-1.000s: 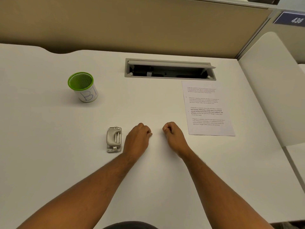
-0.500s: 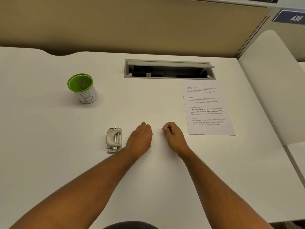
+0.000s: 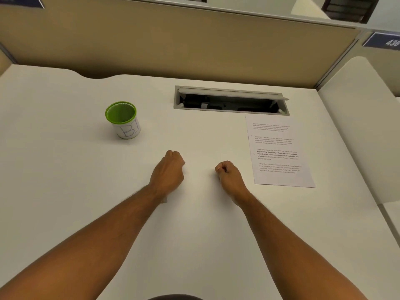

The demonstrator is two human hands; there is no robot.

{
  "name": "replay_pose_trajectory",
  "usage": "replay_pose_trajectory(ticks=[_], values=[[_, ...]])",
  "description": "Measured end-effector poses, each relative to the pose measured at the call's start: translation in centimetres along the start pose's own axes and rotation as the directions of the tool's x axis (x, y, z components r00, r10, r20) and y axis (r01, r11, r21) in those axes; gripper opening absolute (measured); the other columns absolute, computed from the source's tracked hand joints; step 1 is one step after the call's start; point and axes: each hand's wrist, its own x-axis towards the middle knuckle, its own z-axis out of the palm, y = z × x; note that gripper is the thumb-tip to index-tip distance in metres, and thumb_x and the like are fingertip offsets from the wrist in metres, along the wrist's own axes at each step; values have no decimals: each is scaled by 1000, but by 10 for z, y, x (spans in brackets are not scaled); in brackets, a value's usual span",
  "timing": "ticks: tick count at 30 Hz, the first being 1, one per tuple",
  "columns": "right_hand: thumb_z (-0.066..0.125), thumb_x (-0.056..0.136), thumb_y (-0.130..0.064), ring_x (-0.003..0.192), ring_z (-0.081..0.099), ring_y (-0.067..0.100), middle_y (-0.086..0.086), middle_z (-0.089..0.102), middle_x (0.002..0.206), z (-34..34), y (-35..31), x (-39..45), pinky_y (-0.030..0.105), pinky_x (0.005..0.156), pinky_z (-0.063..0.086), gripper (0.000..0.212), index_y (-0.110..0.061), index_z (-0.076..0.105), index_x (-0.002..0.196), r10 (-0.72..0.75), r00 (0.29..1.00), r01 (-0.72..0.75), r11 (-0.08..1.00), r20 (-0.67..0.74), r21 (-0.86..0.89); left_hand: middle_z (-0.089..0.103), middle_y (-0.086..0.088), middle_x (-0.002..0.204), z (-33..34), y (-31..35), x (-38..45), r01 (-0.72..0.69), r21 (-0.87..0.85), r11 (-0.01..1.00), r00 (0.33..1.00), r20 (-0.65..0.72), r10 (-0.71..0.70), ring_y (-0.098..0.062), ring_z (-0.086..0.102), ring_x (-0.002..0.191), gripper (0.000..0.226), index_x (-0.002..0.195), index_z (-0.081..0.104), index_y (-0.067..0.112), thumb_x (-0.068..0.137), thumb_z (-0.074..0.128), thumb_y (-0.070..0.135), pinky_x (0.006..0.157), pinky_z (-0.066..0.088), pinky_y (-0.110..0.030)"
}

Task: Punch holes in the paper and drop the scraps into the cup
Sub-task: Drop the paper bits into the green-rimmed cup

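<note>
One cup (image 3: 122, 120), one paper (image 3: 279, 151), two fisted hands on the desk (image 3: 65, 169).

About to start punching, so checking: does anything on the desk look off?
Nothing spilled or damaged. The cup stands upright, the paper lies flat, slightly skewed. One oddity: only a grey corner, probably the punch, shows under the left wrist.

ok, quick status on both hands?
Left hand: closed fist on the desk, holding nothing visible.
Right hand: closed fist, holding nothing visible.
</note>
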Motion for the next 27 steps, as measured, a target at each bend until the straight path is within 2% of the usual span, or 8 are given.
replay_pose_trajectory(ticks=[5, 10, 14, 16, 17, 19, 22, 27], values=[[45, 98, -17, 75, 52, 8, -8, 59, 87, 35, -35, 16, 23, 64, 42, 15, -17, 57, 90, -39, 997, 42, 998, 65, -47, 51, -11, 97, -29, -16, 12, 27, -53, 998, 996, -86, -31, -23, 46, 73, 25, 90, 52, 7, 78, 41, -12, 63, 33, -31], [43, 100, -13, 78, 53, 10, -2, 60, 91, 84, -94, 37, 23, 66, 44, 15, -12, 56, 92, -151, 978, 165, 982, 147, -91, 55, -16, 99, -69, -50, 34, 49, -11, 999, 978, -201, -50, -31, 54, 93, 21, 86, 54, 5, 80, 43, -12, 66, 35, -30], [42, 98, -3, 64, 44, 12, 11, 48, 88, 125, -155, 55, 22, 60, 39, 32, -14, 47, 68, -273, 940, 305, 941, 205, -145, 55, -18, 107, -107, -85, 58, 168, -83, 982, 927, -327, -186, -34, 60, 88, 3, 90, 60, 2, 88, 58, 1, 68, 50, -39], [41, 96, 2, 60, 36, 11, 8, 39, 95, 144, -185, 63, 19, 56, 33, 40, -20, 39, 62, -309, 920, 353, 920, 239, -169, 54, -16, 113, -124, -100, 71, 207, -36, 978, 908, -366, -206, -31, 59, 97, 19, 99, 64, 6, 82, 73, 9, 80, 54, -39], [41, 96, 2, 63, 38, 13, 8, 38, 99, 153, -197, 67, 21, 57, 36, 39, -19, 42, 63, -321, 913, 372, 908, 251, -191, 53, -15, 114, -131, -108, 78, 222, -12, 975, 900, -383, -209, -29, 57, 101, 25, 102, 66, 7, 80, 76, 11, 82, 53, -38], [44, 99, -3, 83, 50, 19, 9, 39, 110, 169, -217, 78, 28, 76, 49, 24, -9, 58, 80, -335, 903, 402, 879, 267, -255, 54, -15, 114, -140, -120, 90, 257, -13, 966, 876, -420, -238, -28, 54, 103, 26, 104, 65, 7, 81, 75, 14, 80, 49, -37], [46, 100, -9, 111, 50, 27, 14, 43, 121, 189, -235, 93, 36, 97, 49, 22, 1, 66, 104, -357, 889, 444, 824, 287, -352, 54, -15, 114, -142, -135, 104, 280, -33, 959, 861, -433, -267, -28, 52, 104, 25, 105, 62, 7, 86, 71, 20, 79, 47, -36], [50, 97, -5, 100, 59, 30, 18, 53, 111, 206, -245, 112, 38, 85, 57, 21, 0, 68, 88, -323, 897, 423, 824, 301, -376, 53, -14, 120, -135, -153, 116, 251, -26, 968, 893, -379, -242, -29, 50, 110, 19, 102, 62, 9, 86, 69, 17, 83, 47, -38]])
